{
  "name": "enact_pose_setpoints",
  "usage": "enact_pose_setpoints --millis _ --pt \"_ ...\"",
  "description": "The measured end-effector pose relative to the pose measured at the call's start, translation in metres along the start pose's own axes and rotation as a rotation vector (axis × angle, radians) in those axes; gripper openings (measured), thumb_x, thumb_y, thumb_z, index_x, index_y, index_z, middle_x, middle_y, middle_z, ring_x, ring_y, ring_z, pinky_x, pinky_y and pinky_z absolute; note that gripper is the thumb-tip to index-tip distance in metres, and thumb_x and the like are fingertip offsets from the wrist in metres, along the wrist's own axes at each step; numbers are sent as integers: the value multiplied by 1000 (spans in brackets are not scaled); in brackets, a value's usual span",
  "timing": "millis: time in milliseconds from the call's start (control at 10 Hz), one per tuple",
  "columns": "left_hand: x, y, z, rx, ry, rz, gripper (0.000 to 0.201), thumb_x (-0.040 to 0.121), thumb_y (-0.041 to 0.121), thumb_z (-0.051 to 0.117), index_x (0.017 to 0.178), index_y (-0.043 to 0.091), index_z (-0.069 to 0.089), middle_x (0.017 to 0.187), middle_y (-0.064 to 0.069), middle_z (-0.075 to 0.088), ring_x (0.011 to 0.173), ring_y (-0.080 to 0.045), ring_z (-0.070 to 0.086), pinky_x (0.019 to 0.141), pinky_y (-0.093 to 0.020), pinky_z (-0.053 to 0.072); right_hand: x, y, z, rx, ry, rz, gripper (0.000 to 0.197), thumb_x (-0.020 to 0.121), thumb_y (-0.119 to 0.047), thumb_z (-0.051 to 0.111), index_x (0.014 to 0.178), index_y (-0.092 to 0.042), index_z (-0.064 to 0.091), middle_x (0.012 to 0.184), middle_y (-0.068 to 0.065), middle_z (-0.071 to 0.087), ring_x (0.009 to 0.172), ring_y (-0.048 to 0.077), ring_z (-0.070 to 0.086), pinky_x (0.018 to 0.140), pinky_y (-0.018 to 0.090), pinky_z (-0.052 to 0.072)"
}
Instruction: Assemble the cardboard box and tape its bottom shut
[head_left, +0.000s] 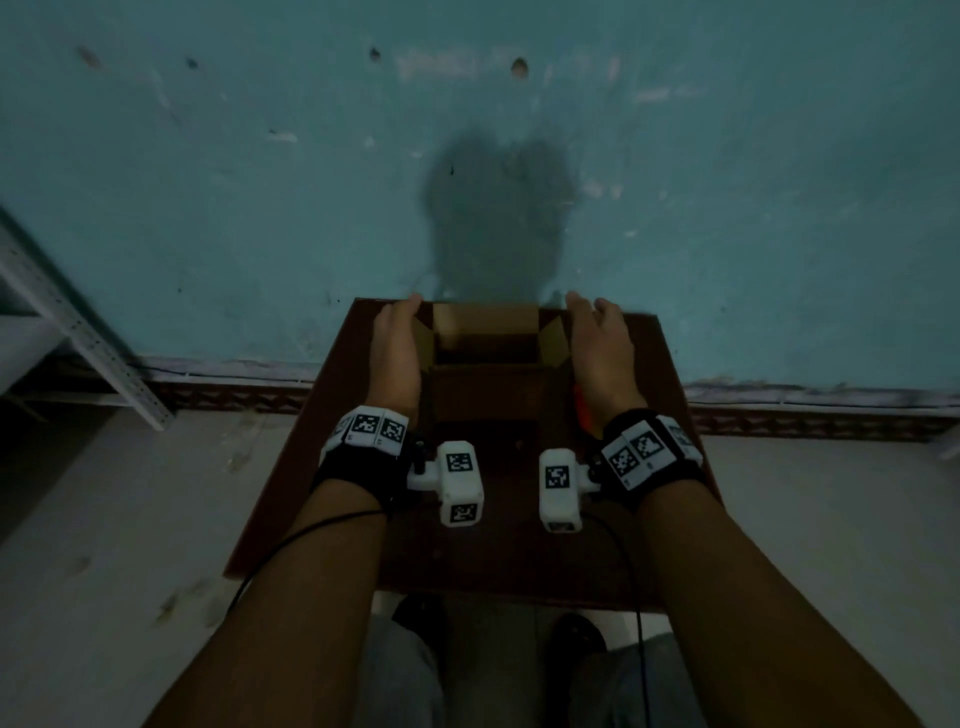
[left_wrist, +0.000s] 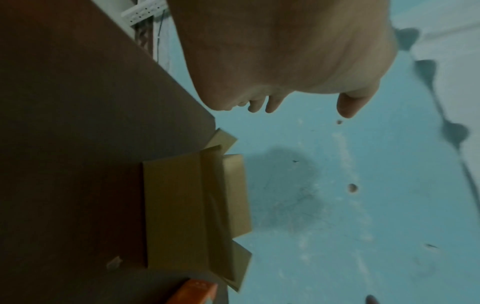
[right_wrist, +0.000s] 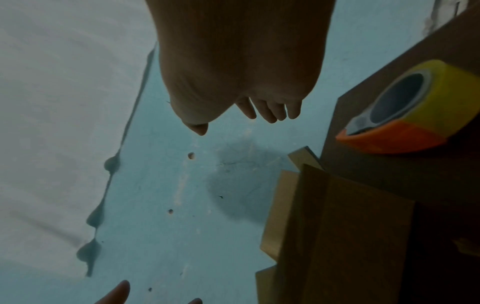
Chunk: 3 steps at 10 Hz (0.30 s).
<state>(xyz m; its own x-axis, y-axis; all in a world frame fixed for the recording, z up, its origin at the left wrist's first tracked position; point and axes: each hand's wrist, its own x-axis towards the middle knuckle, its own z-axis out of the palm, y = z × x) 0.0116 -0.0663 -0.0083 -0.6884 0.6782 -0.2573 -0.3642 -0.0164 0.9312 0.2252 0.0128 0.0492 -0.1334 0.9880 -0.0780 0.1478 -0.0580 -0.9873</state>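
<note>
Your brown cardboard box (head_left: 485, 340) stands opened on the dark wooden counter (head_left: 670, 395), flaps unfolded; your left hand (head_left: 396, 349) and right hand (head_left: 597, 343) flank it, fingers spread. The yellow tape roll (right_wrist: 426, 102) lies untouched.

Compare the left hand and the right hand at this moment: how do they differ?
The left hand lies at the cardboard box's left flap; the right hand at its right flap. The tape roll sits beside the right hand, not the left. Both are open, fingers extended, gripping nothing.
</note>
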Motion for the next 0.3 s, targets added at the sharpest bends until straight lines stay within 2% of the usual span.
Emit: enact_pose_setpoints --millis 100,200,300 --pt "-26 30 7 -24 -36 13 101 53 88 79 134 27 74 134 -4 75 127 -30 68 111 -54 50 -14 -26 -9 -20 -5 -52 76 102 -59 53 162 -15 41 162 11 49 143 29 51 102 33 40" --pt "-115 99 28 -53 -148 50 70 98 67 59 152 23 56 144 8 59 137 -16 52 97 -16 50 -32 -59 -20 -34 -26 -168 67 105 -56 50 158 -14 49 161 10 51 144 28 50 101 30 36" --pt "-162 129 37 -6 -208 111 48 114 40 39 157 19 46 127 8 48 121 -9 45 56 -4 45 -51 -86 -27 -46 -9 -240 62 107 -55 47 153 -13 55 154 8 56 139 26 53 101 29 35"
